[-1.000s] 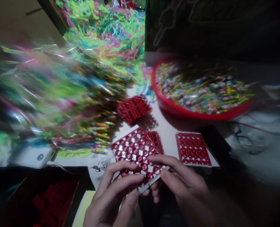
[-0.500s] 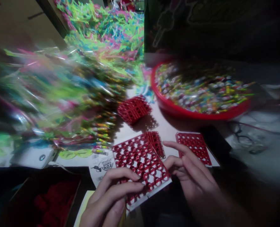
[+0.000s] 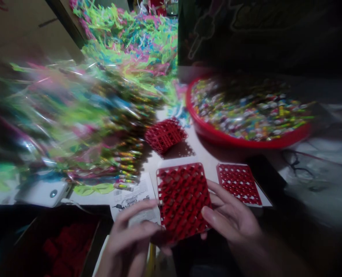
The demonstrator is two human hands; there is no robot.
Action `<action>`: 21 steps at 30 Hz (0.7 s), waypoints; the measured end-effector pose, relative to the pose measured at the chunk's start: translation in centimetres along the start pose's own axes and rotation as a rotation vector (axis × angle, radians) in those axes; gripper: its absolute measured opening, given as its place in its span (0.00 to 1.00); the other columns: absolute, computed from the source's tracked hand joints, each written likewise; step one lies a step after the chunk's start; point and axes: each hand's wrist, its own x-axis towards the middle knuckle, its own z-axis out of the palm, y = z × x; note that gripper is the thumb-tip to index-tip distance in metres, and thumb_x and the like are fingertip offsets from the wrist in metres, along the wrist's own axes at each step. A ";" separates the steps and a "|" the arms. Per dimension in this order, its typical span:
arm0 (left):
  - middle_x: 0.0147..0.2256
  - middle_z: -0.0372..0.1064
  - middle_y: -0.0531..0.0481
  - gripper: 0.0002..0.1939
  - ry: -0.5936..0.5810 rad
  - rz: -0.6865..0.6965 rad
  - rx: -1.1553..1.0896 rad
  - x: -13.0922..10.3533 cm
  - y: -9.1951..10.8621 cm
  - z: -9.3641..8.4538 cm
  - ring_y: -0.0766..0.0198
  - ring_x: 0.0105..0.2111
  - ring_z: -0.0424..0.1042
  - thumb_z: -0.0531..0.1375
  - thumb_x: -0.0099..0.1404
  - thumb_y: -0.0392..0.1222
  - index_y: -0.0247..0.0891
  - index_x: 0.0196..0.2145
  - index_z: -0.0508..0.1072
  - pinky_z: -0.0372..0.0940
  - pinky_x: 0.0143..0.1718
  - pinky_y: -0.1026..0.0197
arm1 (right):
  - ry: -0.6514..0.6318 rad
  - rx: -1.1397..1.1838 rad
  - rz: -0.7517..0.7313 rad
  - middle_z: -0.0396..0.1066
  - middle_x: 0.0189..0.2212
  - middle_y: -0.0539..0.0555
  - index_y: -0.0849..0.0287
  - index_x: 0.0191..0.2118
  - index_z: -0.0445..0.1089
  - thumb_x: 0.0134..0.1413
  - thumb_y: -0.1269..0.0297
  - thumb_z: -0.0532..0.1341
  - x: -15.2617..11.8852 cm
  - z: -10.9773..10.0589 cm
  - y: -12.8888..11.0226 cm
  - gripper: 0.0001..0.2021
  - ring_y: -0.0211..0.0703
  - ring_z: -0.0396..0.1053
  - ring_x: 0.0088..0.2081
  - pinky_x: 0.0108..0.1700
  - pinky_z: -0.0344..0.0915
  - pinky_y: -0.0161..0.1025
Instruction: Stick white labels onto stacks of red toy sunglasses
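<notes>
A square red plastic lattice panel (image 3: 185, 200), dark and thick as if layered, is held up at the front of the table. My right hand (image 3: 231, 219) grips its right edge, thumb on the front face and fingers behind. At its lower left corner my left hand (image 3: 136, 234) is closed on the edge, some fingertips hidden. Behind my left hand lies a white printed sheet (image 3: 139, 192). Another red lattice panel (image 3: 238, 182) rests flat on white card to the right. Beyond the held panel stands a stack of red lattice pieces (image 3: 165, 135).
A red basin (image 3: 200, 125) full of small wrapped candies stands at the back right. Bundles of candy tubes with neon ribbons (image 3: 81, 111) cover the left. A white device (image 3: 45, 192) with a cable lies front left, above a box of red pieces (image 3: 64, 246). Glasses (image 3: 296, 165) lie at right.
My right hand has come in from the right and taken hold of the panel's edge. The panel is turned more upright and square to me, and the lattice leaning behind it is no longer visible separately.
</notes>
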 end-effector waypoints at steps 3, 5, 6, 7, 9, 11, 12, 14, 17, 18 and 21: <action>0.61 0.82 0.52 0.21 0.052 -0.177 0.005 1.0 -0.2 -0.9 0.55 0.48 0.88 0.73 0.70 0.48 0.59 0.59 0.82 0.83 0.47 0.63 | 0.071 -0.312 -0.025 0.85 0.52 0.59 0.52 0.60 0.79 0.55 0.53 0.75 -0.7 -0.7 0.9 0.27 0.55 0.84 0.50 0.50 0.82 0.45; 0.51 0.88 0.49 0.25 0.028 -0.301 0.040 1.7 -0.2 -1.6 0.53 0.46 0.89 0.79 0.61 0.51 0.52 0.56 0.86 0.81 0.45 0.67 | 0.015 -0.497 0.012 0.84 0.55 0.56 0.46 0.57 0.83 0.53 0.52 0.75 -1.2 -1.1 1.0 0.24 0.58 0.82 0.57 0.60 0.79 0.48; 0.45 0.90 0.48 0.22 0.014 -0.352 0.060 2.0 -0.1 -1.7 0.53 0.43 0.90 0.80 0.60 0.51 0.50 0.51 0.88 0.81 0.42 0.68 | -0.030 -0.559 0.034 0.84 0.55 0.54 0.43 0.57 0.83 0.53 0.50 0.75 -1.4 -1.3 0.9 0.24 0.59 0.81 0.59 0.60 0.79 0.47; 0.42 0.90 0.48 0.18 0.000 -0.394 0.082 2.2 0.1 -1.7 0.54 0.40 0.90 0.80 0.60 0.51 0.47 0.47 0.89 0.81 0.40 0.69 | -0.066 -0.601 0.049 0.84 0.56 0.53 0.42 0.57 0.84 0.53 0.49 0.75 -1.6 -1.5 0.5 0.24 0.59 0.82 0.59 0.58 0.80 0.46; 0.40 0.90 0.49 0.13 -0.071 -0.437 0.125 2.3 0.5 -1.4 0.55 0.39 0.90 0.78 0.62 0.50 0.46 0.43 0.89 0.81 0.40 0.69 | -0.100 -0.649 0.042 0.85 0.55 0.52 0.40 0.58 0.83 0.55 0.46 0.75 -1.6 -1.7 -0.4 0.25 0.58 0.84 0.56 0.54 0.82 0.42; 0.42 0.89 0.52 0.12 -0.140 -0.439 0.153 2.2 1.0 -0.9 0.58 0.41 0.89 0.77 0.63 0.49 0.50 0.45 0.88 0.80 0.42 0.70 | -0.105 -0.689 0.009 0.86 0.53 0.52 0.38 0.60 0.82 0.57 0.45 0.74 -1.6 -1.8 -1.5 0.26 0.56 0.85 0.52 0.52 0.83 0.41; 0.43 0.89 0.54 0.12 -0.160 -0.433 0.164 2.2 1.2 -0.7 0.60 0.41 0.89 0.77 0.63 0.48 0.51 0.45 0.88 0.79 0.42 0.72 | -0.117 -0.713 -0.008 0.86 0.52 0.52 0.38 0.60 0.82 0.57 0.45 0.74 -1.5 -1.8 -2.0 0.26 0.56 0.86 0.51 0.52 0.83 0.41; 0.43 0.88 0.55 0.11 -0.192 -0.430 0.183 2.2 1.5 -0.6 0.62 0.41 0.88 0.77 0.63 0.47 0.53 0.44 0.87 0.78 0.42 0.74 | -0.166 -0.759 -0.034 0.86 0.51 0.51 0.37 0.60 0.82 0.58 0.44 0.74 -1.4 -1.8 -2.8 0.25 0.56 0.86 0.49 0.52 0.84 0.42; 0.44 0.88 0.55 0.10 -0.252 -0.437 0.232 2.1 1.8 -1.0 0.62 0.43 0.88 0.76 0.65 0.48 0.54 0.44 0.88 0.77 0.44 0.74 | -0.314 -0.768 -0.043 0.84 0.55 0.50 0.34 0.61 0.80 0.62 0.41 0.70 -1.4 -1.9 -3.3 0.23 0.55 0.84 0.54 0.57 0.81 0.46; 0.43 0.88 0.55 0.09 -0.269 -0.421 0.262 2.0 1.9 -1.3 0.62 0.43 0.88 0.75 0.66 0.48 0.55 0.44 0.89 0.77 0.45 0.74 | -0.379 -0.747 -0.030 0.83 0.57 0.49 0.33 0.61 0.79 0.64 0.40 0.69 -1.4 -1.9 -3.4 0.23 0.55 0.82 0.56 0.60 0.80 0.48; 0.40 0.88 0.57 0.07 -0.321 -0.293 0.328 1.8 1.8 -1.9 0.64 0.41 0.88 0.73 0.68 0.47 0.57 0.45 0.89 0.76 0.44 0.75 | -0.474 -0.664 0.021 0.80 0.60 0.48 0.31 0.63 0.77 0.65 0.36 0.67 -1.6 -2.2 -3.4 0.24 0.56 0.79 0.60 0.65 0.75 0.54</action>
